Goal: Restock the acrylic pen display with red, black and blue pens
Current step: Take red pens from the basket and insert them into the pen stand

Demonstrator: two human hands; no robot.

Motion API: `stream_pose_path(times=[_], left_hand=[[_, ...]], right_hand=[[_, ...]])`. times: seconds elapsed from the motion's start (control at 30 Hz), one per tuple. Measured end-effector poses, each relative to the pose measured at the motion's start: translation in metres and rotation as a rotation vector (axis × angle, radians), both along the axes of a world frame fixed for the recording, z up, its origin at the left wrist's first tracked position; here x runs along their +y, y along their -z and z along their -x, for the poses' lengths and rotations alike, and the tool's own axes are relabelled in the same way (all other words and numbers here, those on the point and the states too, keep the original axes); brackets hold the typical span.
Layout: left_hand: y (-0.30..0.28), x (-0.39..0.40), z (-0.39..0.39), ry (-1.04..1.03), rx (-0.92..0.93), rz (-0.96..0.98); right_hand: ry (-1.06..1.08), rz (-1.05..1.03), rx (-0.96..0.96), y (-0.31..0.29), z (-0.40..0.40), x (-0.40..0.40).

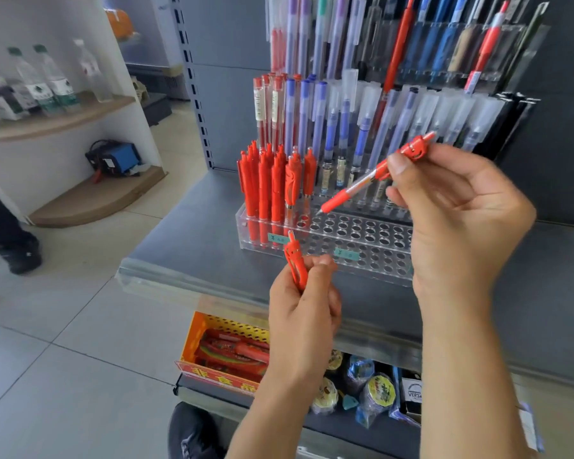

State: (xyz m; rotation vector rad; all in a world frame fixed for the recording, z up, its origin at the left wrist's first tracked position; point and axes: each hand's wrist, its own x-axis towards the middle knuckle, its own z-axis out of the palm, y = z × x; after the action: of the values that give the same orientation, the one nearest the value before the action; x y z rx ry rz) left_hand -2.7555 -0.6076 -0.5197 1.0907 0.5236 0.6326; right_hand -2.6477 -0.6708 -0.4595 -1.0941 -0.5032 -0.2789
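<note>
The right hand point(458, 207) pinches a red retractable pen point(367, 178), tip angled just above the clear acrylic holed display point(355, 233); the left hand point(304, 306) grips another red pen point(295, 263). Slanted entry may miss its hole or jostle neighbouring pens.

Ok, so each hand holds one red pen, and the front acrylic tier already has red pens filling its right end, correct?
Not quite. The head view shows the red pens standing at the left end of the front acrylic tier; its right-hand holes are empty. The rest holds: the left hand and right hand each hold one red pen.
</note>
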Motion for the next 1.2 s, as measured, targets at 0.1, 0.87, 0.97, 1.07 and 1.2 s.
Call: stream_pose_path(times=[0.1,0.87,0.97,1.07,1.2], left_hand=[[0.003,0.0,-0.002,-0.055,0.007,0.007],[0.0,0.01,0.005,-0.041,-0.02,0.116],[0.0,0.011,0.005,-0.042,-0.018,0.112],[0.0,0.012,0.005,-0.045,-0.02,0.111],[0.0,0.011,0.004,-0.034,-0.015,0.105]], right_hand=[[0.008,0.049,-0.038,0.007,0.001,0.015],[0.136,0.434,-0.293,0.019,-0.002,0.062],[0.095,0.479,-0.273,0.024,-0.002,0.065],[0.089,0.49,-0.25,0.026,-0.002,0.066],[0.084,0.519,-0.214,0.029,-0.003,0.065]])
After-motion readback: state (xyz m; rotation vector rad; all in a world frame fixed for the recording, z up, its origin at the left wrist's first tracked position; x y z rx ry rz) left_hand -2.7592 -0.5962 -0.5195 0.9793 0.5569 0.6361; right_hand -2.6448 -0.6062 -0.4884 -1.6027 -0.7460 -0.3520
